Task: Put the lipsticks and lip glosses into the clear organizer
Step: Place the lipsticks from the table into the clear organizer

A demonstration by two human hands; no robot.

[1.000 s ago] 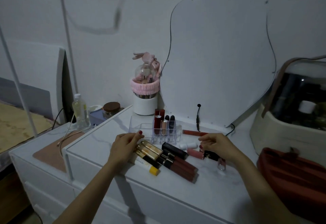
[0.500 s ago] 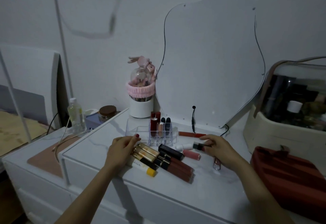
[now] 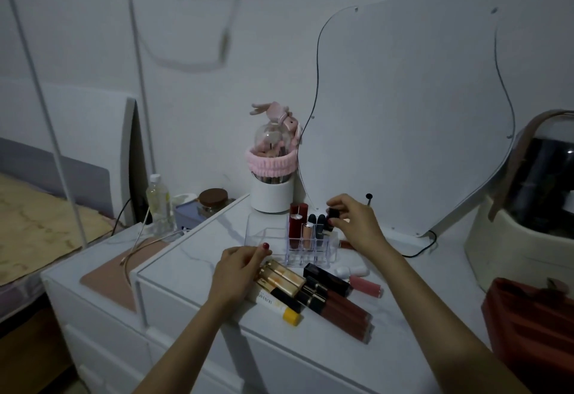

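The clear organizer (image 3: 264, 238) stands mid-table with a dark red lipstick (image 3: 297, 222), a pale gloss (image 3: 307, 232) and dark tubes (image 3: 316, 220) upright in its right slots. My right hand (image 3: 357, 222) holds a black lipstick (image 3: 332, 215) upright over the organizer's back right corner. My left hand (image 3: 239, 272) rests on a row of gold-capped glosses (image 3: 282, 278) lying in front. Dark red glosses (image 3: 341, 309), a black lipstick (image 3: 326, 278), a yellow-capped white tube (image 3: 276, 303), a pink gloss (image 3: 365, 285) and a white tube (image 3: 351, 270) lie loose there.
A white brush holder (image 3: 271, 198) with a pink headband stands behind the organizer. The wavy mirror (image 3: 403, 114) leans on the wall. A cream cosmetics case (image 3: 528, 222) and a red bag (image 3: 531, 325) sit at the right. A bottle (image 3: 159, 204) and a jar (image 3: 213, 199) stand at the left.
My right hand has picked a black lipstick off the table and carried it up and back to the organizer's right slots. My left hand has stayed on the gold-capped glosses.
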